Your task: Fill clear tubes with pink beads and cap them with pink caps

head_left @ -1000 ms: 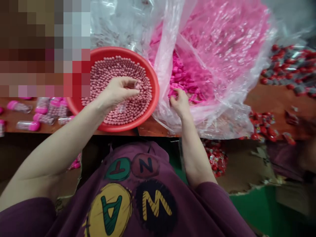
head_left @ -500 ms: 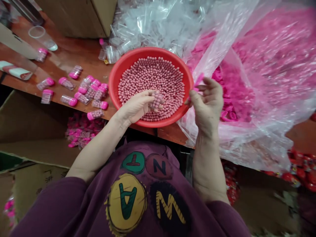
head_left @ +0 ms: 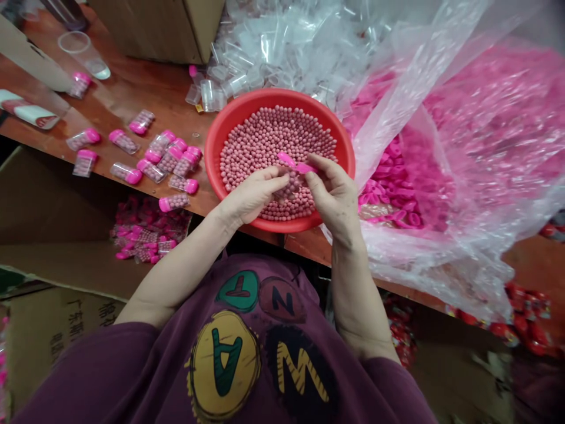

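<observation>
Both of our hands now meet over the near side of the red basin (head_left: 212, 147), which sits on the wooden table (head_left: 145, 97) and is filled with small pink candy balls (head_left: 269, 138). Half a second ago they were apart: the right hand (head_left: 338, 197) was raised at the basin's right rim, by the mouth of the clear plastic bag of pink caps (head_left: 410, 188), with a cap pinched in its fingers. It has since swung left and inward, and it now grips that pink cap (head_left: 295, 164) between thumb and fingertips, just above the balls. The left hand (head_left: 253, 194) has barely moved; it stays curled around a small clear tube (head_left: 289, 187) filled with the pink balls (mostly hidden by the fingers, so we cannot tell how full it is). The cap sits right at the tube's upper end, touching or nearly so; we cannot tell whether it is seated.

A second ago the right hand was deep in the bag of caps, while the left was over the balls.

Left of the basin, filled tubes with pink caps (head_left: 172, 162) lie scattered on the table, much as before. Behind the basin lies a heap of empty clear tubes (head_left: 273, 50). More filled tubes (head_left: 145, 232) lie below the table edge. Our purple shirt (head_left: 247, 353) fills the lower view.
</observation>
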Motion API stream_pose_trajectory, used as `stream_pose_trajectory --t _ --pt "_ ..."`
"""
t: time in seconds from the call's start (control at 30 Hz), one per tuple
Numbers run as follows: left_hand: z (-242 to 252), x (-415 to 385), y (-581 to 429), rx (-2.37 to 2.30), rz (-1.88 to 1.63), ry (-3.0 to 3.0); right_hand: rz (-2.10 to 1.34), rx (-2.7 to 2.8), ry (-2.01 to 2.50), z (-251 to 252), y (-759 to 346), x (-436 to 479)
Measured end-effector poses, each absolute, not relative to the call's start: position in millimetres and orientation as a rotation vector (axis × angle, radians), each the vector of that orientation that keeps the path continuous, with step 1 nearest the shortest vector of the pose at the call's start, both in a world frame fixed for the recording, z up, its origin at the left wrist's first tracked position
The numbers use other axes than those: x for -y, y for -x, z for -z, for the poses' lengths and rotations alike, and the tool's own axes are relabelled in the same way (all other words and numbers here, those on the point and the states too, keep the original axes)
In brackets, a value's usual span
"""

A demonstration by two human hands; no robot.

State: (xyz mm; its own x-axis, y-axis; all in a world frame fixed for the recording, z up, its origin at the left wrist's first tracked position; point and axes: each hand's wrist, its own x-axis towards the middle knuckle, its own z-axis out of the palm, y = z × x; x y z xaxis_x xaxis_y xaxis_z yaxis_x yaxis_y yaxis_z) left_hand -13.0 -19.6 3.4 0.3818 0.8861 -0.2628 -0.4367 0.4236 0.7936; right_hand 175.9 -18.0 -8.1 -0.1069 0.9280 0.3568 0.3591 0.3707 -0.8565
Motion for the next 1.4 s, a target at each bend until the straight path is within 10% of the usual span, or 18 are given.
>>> stream_pose_trajectory --t 1.4 --pt "8.9 19.3 15.5 -0.715 -0.954 -0.739 -0.599 1.866 1.011 2.8 -185.4 27.1"
